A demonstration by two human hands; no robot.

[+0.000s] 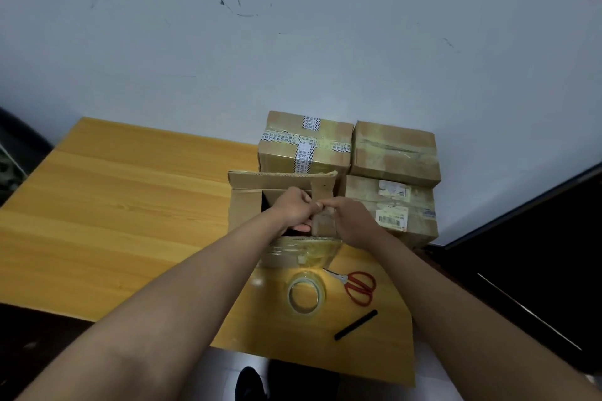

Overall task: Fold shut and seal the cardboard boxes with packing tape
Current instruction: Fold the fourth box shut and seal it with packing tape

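An open cardboard box point(242, 205) stands at the middle of the wooden table point(107, 205), its back flap upright and its dark inside partly showing. My left hand point(293, 208) and my right hand point(350, 221) meet over the box's right inner flap point(324, 226), fingers pinching it. The near flap point(299, 251), covered in shiny old tape, hangs toward me. A roll of clear packing tape point(305, 296) lies flat on the table just in front of the box.
Three taped boxes stand behind and right of the open one: one with printed tape point(306, 143), one plain point(395, 153), one with labels point(394, 208). Red-handled scissors point(356, 285) and a black marker point(355, 324) lie near the tape roll. A wall stands behind the table.
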